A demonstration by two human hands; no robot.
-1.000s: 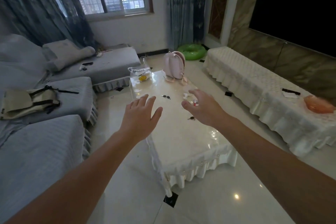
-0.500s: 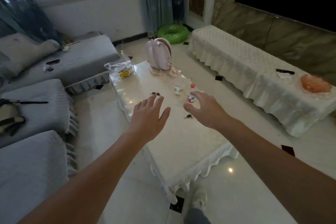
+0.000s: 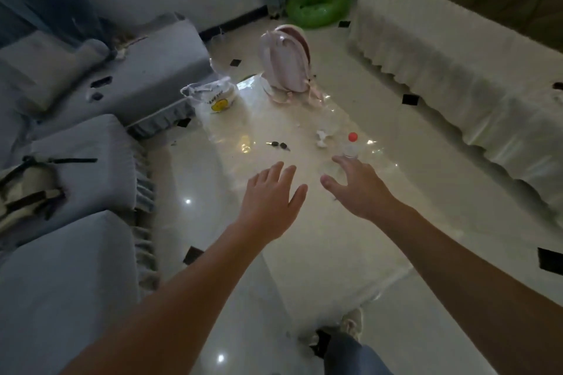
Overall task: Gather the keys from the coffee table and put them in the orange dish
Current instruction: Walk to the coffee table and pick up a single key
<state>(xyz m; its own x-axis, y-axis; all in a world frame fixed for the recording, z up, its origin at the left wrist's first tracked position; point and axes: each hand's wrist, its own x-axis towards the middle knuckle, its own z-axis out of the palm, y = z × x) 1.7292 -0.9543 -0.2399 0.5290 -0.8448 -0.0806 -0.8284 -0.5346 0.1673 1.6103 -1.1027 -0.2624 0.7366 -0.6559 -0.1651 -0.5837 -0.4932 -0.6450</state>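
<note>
Head view looks down on a glossy cream worktop (image 3: 283,222) with a frilled skirt, standing on pale shiny floor tiles (image 3: 195,179) with small black insets. The left hand (image 3: 269,199) and right hand (image 3: 358,189) hover over the middle of the worktop, fingers spread, holding nothing. The keys (image 3: 278,145) lie further in, near the worktop's left edge. At its far left corner sits a plastic bag (image 3: 213,96) with a yellow emblem and writing too blurred to read; a pink backpack (image 3: 286,65) stands at the far edge. A red-capped bottle (image 3: 352,144) stands by the right edge. Grey sofas (image 3: 76,161) flank the left, a cream-covered bench (image 3: 457,64) the right.
</note>
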